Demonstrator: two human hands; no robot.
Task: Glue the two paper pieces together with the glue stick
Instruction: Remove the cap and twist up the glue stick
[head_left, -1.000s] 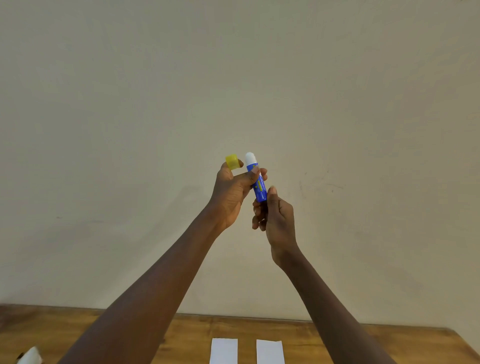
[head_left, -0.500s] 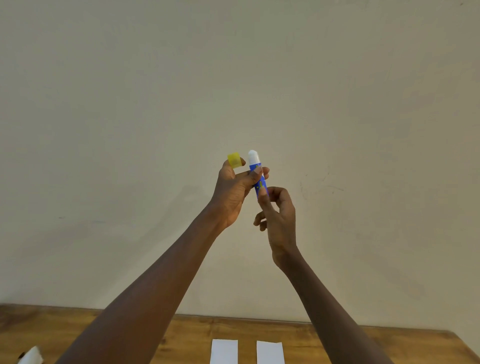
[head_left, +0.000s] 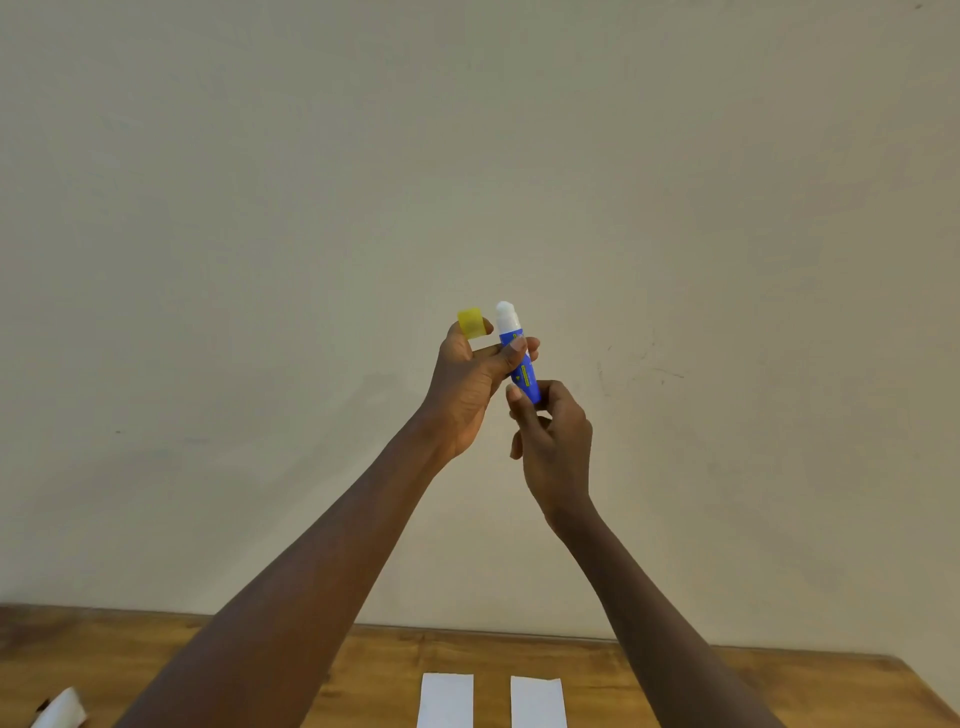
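**Hands up, glue stick bared, papers waiting below**

My left hand (head_left: 462, 384) is curled, not flat: thumb and a finger pinch the yellow cap (head_left: 470, 322), and the other fingers wrap the upper barrel of the glue stick (head_left: 519, 364), just under its white tip. My right hand (head_left: 553, 441) is closed loosely on the bottom end of the same stick, thumb and fingertips on the base as if to twist it. Both hands are clamped on the stick; neither is spread open. The stick stands nearly upright, tip up, cap just beside the tip on the left, not touching it so far as I can tell.

The two paper pieces (head_left: 447, 700) lie flat on the counter (head_left: 831, 691), well below the stick, side by side with a bare strip of wood between them. No glue on either yet, as far as I can see. A white object (head_left: 61, 709) sits at the counter's near left corner, far from the papers; I cannot tell what it is.

Risks, as I judge them:
- The cap is held by a small pinch while that hand also grips the barrel. Any shift of grip could drop it.
- Over-twisting the base would push out too much glue, which could smear or break off.
- The papers are loose. Rubbing glue on one without pinning it would drag or crease it.
- Bringing the bare tip down carelessly could dab the counter.
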